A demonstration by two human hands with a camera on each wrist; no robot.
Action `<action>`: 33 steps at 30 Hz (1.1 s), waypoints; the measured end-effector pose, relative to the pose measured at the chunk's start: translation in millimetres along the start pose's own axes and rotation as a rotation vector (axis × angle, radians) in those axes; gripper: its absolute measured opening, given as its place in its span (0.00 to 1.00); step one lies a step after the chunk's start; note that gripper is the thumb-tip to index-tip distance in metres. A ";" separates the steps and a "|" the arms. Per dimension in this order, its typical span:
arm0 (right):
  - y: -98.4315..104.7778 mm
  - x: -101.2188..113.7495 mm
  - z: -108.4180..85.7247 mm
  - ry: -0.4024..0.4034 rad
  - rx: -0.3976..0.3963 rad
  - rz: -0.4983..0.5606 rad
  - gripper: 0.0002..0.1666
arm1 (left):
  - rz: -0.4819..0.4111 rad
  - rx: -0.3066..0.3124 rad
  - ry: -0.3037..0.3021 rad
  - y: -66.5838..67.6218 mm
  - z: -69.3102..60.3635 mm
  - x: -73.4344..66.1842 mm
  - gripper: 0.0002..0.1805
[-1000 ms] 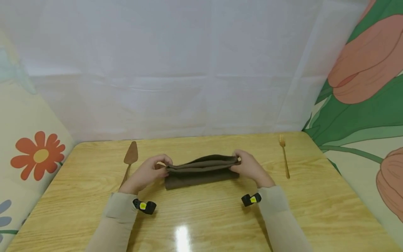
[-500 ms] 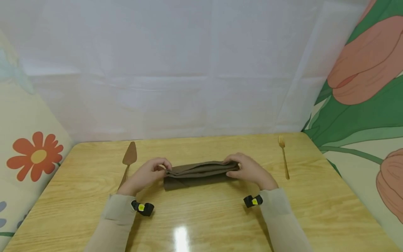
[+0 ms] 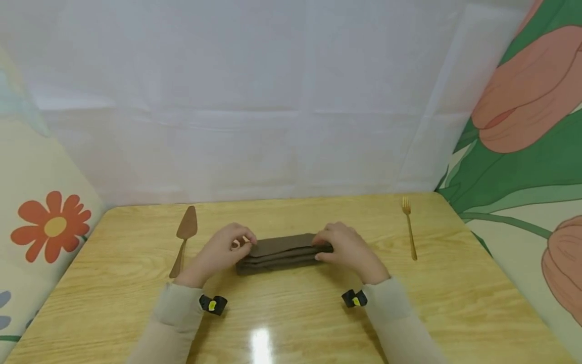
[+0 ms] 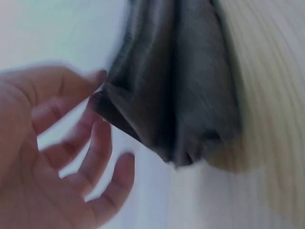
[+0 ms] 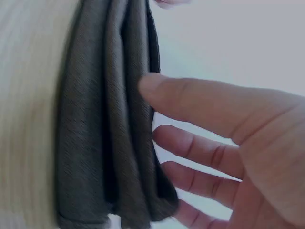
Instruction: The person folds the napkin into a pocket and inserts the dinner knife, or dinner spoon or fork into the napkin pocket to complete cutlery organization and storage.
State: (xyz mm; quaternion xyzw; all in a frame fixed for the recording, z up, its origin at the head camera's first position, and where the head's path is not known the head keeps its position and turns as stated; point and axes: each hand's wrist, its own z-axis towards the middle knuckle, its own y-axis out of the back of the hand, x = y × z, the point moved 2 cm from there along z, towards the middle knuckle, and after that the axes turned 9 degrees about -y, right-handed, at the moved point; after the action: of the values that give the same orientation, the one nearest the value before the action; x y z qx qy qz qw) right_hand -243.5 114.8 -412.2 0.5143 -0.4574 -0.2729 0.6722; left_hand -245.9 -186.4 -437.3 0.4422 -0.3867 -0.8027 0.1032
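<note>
A dark brown cloth (image 3: 283, 246), folded into a narrow strip of several layers, lies across the middle of the table. At its left end my left hand (image 3: 226, 253) pinches a corner; the left wrist view shows thumb and fingertip meeting at the edge of the cloth (image 4: 202, 86). My right hand (image 3: 349, 251) holds the other end from above. Seen from the right wrist, its thumb presses the stacked folds (image 5: 83, 133) while the fingers lie behind them. Those fingertips are partly hidden by the fabric.
Left of the cloth lies a cake server (image 3: 187, 225), its blade pointing away, partly beside my left forearm. A gold fork (image 3: 411, 235) lies to the right, tines away. A white sheet (image 3: 291, 111) hangs behind the wooden table (image 3: 295, 313).
The cloth's raised upper layers have tipped toward me and now lie flatter, a smooth face upward. My right hand has shifted left along the cloth, and my left hand slightly right.
</note>
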 end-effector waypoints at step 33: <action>-38.3 -7.2 12.1 -0.158 0.098 0.197 0.05 | 0.007 0.344 0.049 -5.2 -10.1 -1.2 0.14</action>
State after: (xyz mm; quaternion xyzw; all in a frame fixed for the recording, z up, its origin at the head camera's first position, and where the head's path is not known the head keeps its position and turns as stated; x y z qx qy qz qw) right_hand -253.5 103.2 -450.0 0.4762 -0.5699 -0.2226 0.6316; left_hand -236.3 -187.6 -443.4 0.4713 -0.5172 -0.7133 0.0385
